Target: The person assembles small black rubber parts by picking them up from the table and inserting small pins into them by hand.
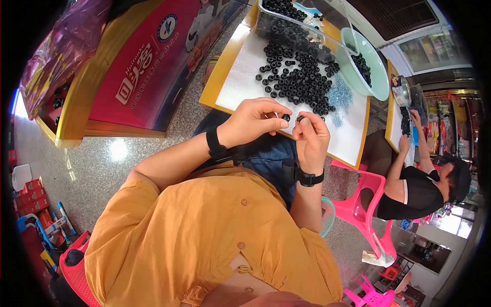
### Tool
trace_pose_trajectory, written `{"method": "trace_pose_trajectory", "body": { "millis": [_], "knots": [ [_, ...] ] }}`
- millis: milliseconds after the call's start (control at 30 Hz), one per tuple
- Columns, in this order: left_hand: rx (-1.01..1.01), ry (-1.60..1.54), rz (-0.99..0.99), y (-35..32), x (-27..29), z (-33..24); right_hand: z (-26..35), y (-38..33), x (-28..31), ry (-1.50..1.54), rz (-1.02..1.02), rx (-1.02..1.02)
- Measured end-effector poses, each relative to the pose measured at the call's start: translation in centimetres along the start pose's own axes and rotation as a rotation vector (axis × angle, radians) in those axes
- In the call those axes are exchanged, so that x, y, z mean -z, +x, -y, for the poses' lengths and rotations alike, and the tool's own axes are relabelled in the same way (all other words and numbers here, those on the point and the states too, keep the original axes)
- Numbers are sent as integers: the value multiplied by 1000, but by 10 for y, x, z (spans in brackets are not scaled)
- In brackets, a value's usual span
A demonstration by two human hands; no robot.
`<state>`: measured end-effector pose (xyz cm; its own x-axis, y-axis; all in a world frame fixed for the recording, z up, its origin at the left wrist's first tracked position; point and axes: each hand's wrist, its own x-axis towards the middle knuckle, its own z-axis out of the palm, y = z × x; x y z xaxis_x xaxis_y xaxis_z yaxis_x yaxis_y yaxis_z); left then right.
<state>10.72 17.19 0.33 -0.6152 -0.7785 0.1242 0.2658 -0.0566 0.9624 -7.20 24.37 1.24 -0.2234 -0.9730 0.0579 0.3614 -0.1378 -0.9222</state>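
Observation:
Between thumb and fingertips, my left hand [253, 120] pinches a small round black piece [286, 117]. My right hand [312, 138] pinches a second small dark piece [300, 118] a short gap away. Both hands are at the near edge of a white-topped table [238, 84] with a yellow rim. Just beyond them spreads a pile of small black wheel-like pieces [302, 84], many with a hole in the middle. Beside it on the right lies a heap of tiny clear bluish pieces [340, 97].
A clear plastic bin [327, 43] of black pieces stands at the table's far side. Right of it, a pale green basin [381, 77] holds more. A co-worker [419, 189] handles black pieces at another table. Near my right are a pink chair [365, 204] and a red counter [138, 66] at left.

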Motion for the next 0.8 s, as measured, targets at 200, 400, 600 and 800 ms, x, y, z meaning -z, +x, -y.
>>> {"method": "trace_pose_trajectory", "body": {
  "millis": [200, 400, 600, 800],
  "knots": [
    [-86, 157, 26, -3, -2, -4, -5, -7, -5, -24, 4, 45],
    [-184, 271, 2, -4, -2, -3, -4, -10, -7, -96, 45, 45],
    [-217, 296, 4, -3, -1, -3, 6, -11, -10, -434, 67, 216],
    [-233, 338, 45, -2, 2, -6, 6, -11, -8, -627, 85, 337]
  ]
}}
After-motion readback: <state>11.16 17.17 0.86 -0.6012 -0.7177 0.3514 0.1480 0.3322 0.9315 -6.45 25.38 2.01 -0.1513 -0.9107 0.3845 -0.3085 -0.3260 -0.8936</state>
